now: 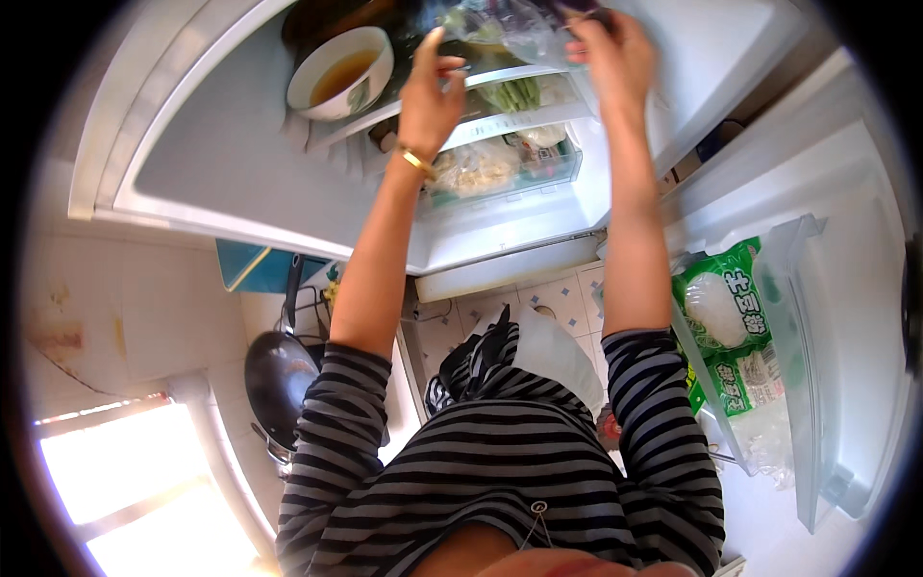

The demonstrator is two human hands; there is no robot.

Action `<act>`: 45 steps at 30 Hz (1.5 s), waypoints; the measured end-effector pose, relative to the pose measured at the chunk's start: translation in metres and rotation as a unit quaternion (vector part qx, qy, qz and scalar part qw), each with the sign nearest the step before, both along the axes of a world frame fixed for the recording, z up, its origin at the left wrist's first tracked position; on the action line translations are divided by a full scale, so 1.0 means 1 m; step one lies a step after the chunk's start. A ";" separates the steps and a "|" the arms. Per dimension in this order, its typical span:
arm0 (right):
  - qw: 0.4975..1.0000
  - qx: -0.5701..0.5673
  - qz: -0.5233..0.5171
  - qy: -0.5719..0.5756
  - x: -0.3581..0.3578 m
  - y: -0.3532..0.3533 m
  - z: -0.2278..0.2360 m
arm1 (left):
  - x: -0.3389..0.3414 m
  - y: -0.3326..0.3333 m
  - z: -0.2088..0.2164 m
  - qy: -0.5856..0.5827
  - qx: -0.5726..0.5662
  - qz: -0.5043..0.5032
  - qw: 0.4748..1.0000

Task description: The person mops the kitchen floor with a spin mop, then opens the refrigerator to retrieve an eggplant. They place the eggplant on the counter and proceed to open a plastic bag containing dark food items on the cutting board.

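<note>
Both my arms reach into an open refrigerator [231, 188]. My left hand [431, 101] is raised in front of a shelf, its fingers apart and nothing visible in them. It is just right of a white bowl [373, 104] with brown liquid inside. My right hand [617, 60] is farther right, its fingers closed at the edge of a clear plastic bag [524, 34]. Something dark shows at those fingertips, too blurred to name. The bag's contents are partly purple, and its far side is cut off by the picture's edge.
Below are a shelf with green vegetables [514, 94] and a clear drawer [553, 175] with bagged food. On the right, the open door's bin [793, 385] holds green-and-white packets [721, 298]. A black wok [279, 385] is at left, near a bright window [135, 481].
</note>
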State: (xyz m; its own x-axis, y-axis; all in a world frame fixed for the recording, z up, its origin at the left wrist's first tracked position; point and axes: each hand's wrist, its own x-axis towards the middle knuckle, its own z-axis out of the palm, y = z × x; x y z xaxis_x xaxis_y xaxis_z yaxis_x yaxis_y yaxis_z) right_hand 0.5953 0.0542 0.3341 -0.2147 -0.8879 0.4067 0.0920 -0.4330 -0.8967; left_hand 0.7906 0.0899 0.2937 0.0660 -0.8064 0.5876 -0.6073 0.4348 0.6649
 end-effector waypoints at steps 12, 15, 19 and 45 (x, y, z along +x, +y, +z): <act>0.944 -0.019 0.056 0.325 0.116 0.000 -0.026 | -0.007 0.033 0.010 0.060 -0.050 0.097 0.992; 0.940 -0.107 0.040 0.322 0.096 0.014 -0.024 | 0.004 0.028 0.002 -0.030 -0.039 0.103 0.993; 0.964 -0.149 -0.085 0.202 0.043 0.027 -0.007 | 0.006 0.017 0.010 -0.111 -0.031 0.108 0.987; 0.955 -0.161 -0.058 0.243 0.042 -0.034 -0.021 | -0.037 -0.028 0.039 -0.213 -0.132 0.098 0.963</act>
